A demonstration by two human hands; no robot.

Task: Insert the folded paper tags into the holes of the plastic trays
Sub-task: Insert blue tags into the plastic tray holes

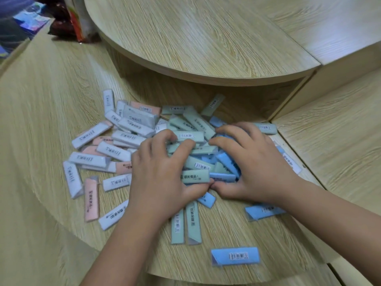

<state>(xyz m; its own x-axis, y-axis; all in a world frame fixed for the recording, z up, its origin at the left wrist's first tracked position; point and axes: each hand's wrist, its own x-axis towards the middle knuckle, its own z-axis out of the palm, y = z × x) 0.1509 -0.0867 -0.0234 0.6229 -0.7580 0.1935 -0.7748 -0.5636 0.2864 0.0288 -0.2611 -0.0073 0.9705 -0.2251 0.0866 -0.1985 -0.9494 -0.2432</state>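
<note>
The left hand and the right hand rest side by side on a heap of small folded paper tags printed with barcodes. The heap lies in the middle of a light wood-grain bench with a curved front edge. Both hands are cupped around a cluster of green and blue tags, fingers curled over its top. The thumbs are tucked in below and almost meet under a green tag with printed characters. White and pink tags spread flat to the left of the hands. Two long green tags lie side by side just beside the left wrist. A single blue tag lies apart, nearer the bench's front edge. Behind the heap, a raised round wooden tier overhangs the bench.
</note>
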